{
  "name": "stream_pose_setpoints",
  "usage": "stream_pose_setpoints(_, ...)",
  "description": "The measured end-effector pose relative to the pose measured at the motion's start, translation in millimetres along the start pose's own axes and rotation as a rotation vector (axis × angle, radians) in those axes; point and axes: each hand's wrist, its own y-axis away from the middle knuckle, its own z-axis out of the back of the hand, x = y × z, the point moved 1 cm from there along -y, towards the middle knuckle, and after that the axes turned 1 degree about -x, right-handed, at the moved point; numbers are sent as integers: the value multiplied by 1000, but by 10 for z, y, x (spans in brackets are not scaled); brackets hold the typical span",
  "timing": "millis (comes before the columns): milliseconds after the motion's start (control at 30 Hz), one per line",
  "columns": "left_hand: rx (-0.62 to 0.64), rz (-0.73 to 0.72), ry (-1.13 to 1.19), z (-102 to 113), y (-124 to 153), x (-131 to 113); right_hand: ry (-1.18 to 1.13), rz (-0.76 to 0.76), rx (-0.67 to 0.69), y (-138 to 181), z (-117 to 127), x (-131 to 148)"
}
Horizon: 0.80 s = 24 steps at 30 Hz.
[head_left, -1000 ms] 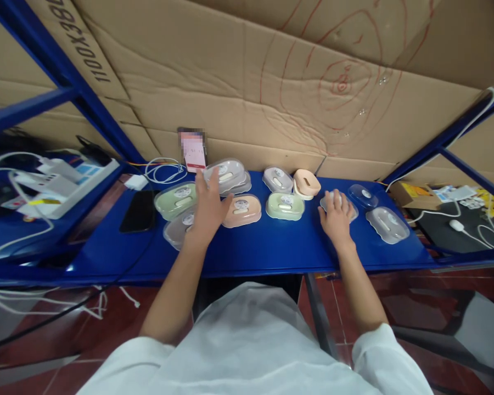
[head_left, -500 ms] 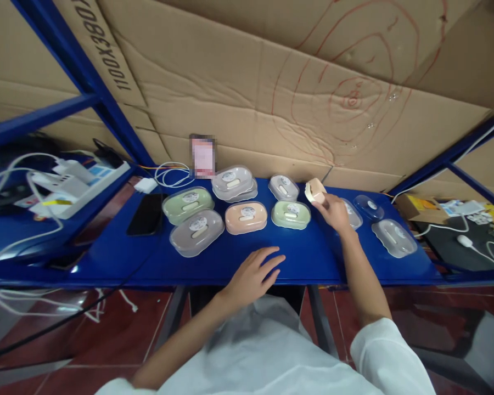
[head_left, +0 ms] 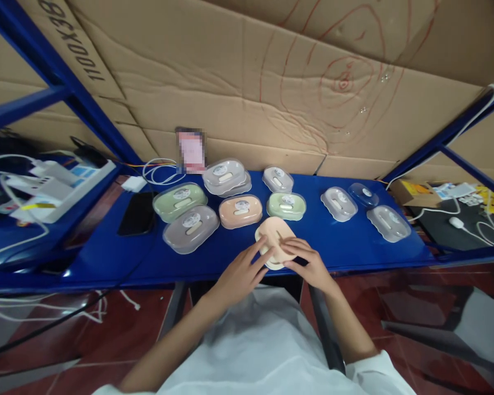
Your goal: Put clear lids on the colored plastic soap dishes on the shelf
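Observation:
Near the front edge of the blue table, both hands are on a peach soap dish with a cream lower part; no clear cover shows on it. My left hand grips its left side, with fingertips over the top. From the right, my right hand holds it, fingers across the upper face and thumb low at the edge. Just beyond stand a peach soap box and a green soap box, both under clear lids. The underside of the held dish is hidden.
Grey soap boxes and a green one stand left, beside a black phone. To the right are grey boxes and a clear lid. Cardboard walls the back; a power strip lies far left.
My right hand has brought the peach soap dish from the back right to the table's front. My left hand, previously open and apart, now grips it too.

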Motion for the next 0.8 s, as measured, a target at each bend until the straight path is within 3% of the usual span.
stream_pose_setpoints(100, 58, -6, -15, 35, 33, -8, 11, -60, 4, -28, 107, -62)
stream_pose_setpoints(233, 90, 42, -73, 80, 36, -18, 319, -145, 32, 141, 299, -91)
stream_pose_setpoints(333, 61, 58, -70, 56, 47, -29, 474, -168, -65, 291, 407, -152)
stream_pose_setpoints(433, 29, 26, -14, 8, 71, -61, 482, -154, -181, 329, 408, -171)
stream_pose_setpoints(533, -31, 24, 14, 9, 91, -59, 403, -117, -219, 234, 277, -57)
stream_pose_setpoints(667, -83, 125, -72, 101, 88, 81, 314, 11, 8, 53, -63, 223)
stream_pose_setpoints(800, 21, 77, -36, 155, 94, 218, 342, 124, 157, -8, -352, 404)
